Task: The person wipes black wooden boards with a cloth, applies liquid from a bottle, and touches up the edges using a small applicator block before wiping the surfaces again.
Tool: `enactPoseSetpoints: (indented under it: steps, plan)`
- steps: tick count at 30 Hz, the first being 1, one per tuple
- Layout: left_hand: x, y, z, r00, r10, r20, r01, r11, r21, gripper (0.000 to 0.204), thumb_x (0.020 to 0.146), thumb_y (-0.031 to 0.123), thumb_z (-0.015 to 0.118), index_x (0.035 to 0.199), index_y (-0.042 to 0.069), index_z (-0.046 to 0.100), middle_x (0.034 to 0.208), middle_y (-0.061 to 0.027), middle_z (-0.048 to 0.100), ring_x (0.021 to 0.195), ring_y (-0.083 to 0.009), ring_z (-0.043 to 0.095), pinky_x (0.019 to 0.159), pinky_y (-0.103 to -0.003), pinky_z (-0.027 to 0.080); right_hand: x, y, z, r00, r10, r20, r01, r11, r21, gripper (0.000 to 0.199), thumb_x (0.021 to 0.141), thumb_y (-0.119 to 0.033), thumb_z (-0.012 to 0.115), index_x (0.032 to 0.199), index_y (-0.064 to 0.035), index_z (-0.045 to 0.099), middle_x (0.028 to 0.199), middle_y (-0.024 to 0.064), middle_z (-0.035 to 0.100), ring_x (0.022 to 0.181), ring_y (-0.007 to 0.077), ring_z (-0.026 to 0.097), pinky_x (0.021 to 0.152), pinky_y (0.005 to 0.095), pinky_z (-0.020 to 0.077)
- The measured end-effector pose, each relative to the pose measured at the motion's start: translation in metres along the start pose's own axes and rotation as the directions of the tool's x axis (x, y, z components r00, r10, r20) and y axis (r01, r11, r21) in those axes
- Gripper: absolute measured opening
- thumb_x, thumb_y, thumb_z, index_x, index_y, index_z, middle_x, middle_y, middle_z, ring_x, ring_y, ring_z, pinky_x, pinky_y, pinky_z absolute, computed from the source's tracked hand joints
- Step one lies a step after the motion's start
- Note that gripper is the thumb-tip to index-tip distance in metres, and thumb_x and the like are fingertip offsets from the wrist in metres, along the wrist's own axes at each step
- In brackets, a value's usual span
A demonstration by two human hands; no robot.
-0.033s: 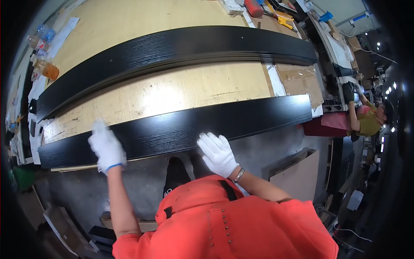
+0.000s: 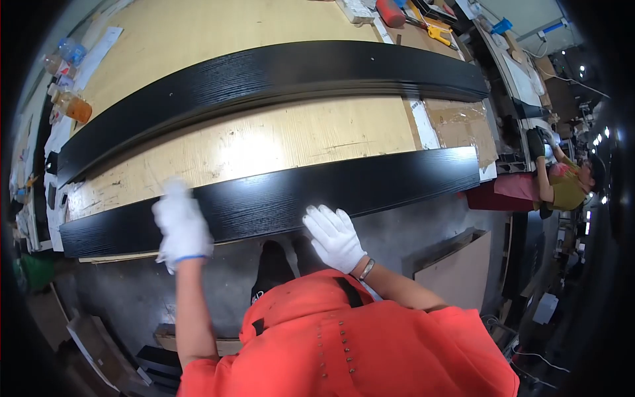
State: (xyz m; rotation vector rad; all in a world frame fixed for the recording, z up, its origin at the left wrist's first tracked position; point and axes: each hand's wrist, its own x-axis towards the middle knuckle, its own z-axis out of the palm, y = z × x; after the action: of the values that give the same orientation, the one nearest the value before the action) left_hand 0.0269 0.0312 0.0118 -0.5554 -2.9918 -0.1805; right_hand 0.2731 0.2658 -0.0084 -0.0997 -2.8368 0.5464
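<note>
As I look down, I count two long black boards on the plywood tabletop [image 2: 278,142]: the near board [image 2: 370,182] lies along the near edge, the far board [image 2: 278,73] well apart behind it. Two white-gloved hands are in play. My left hand [image 2: 182,225] lies flat on the near board's left part, its grip open, blurred. My right hand [image 2: 334,237] rests at that board's near edge, fingers spread, clasping nothing. Far left I see one orange bottle [image 2: 71,106]. At the far right, one other person [image 2: 562,182] leans in.
</note>
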Motion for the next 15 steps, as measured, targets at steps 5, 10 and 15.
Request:
enactPoseSetpoints:
  steps: [5, 10, 15]
  plan:
    - [0.017, 0.020, -0.023, 0.913, -0.195, 0.359, 0.330, 0.870, -0.366, 0.034, 0.098, 0.028, 0.070, 0.117, -0.001, 0.069, 0.104, -0.0182, 0.072, 0.082, -0.0167, 0.066, 0.079, -0.034, 0.054, 0.003, 0.021, -0.018, 0.999, -0.014, -0.035, 0.014, 1.000, -0.004, 0.048, 0.078, -0.007, 0.067, 0.127, -0.0104, 0.066, 0.136, 0.0089, 0.063, 0.121, 0.0258, 0.059, 0.101, 0.0476, 0.0452]
    - [0.012, -0.163, 0.012, 0.920, -0.258, -0.295, 0.134, 0.915, -0.381, 0.033, 0.105, 0.015, 0.056, 0.125, -0.010, 0.065, 0.128, -0.0200, 0.070, 0.107, -0.0274, 0.068, 0.098, -0.036, 0.051, 0.053, 0.032, -0.046, 0.997, 0.013, -0.070, 0.000, 0.981, 0.192, 0.031, 0.077, -0.014, 0.073, 0.106, -0.0046, 0.070, 0.108, 0.0118, 0.070, 0.100, 0.0331, 0.066, 0.093, 0.0462, 0.0497]
    - [0.011, -0.106, -0.006, 0.935, 0.281, -0.215, -0.336, 0.898, -0.285, 0.036, 0.090, -0.006, 0.058, 0.123, 0.002, 0.069, 0.127, -0.0255, 0.066, 0.113, -0.0415, 0.067, 0.095, -0.041, 0.054, 0.066, 0.088, -0.041, 0.998, 0.042, -0.050, -0.049, 0.986, -0.159, 0.047, 0.080, -0.021, 0.073, 0.123, -0.0038, 0.064, 0.125, 0.0186, 0.062, 0.114, 0.0396, 0.057, 0.102, 0.0508, 0.0427]
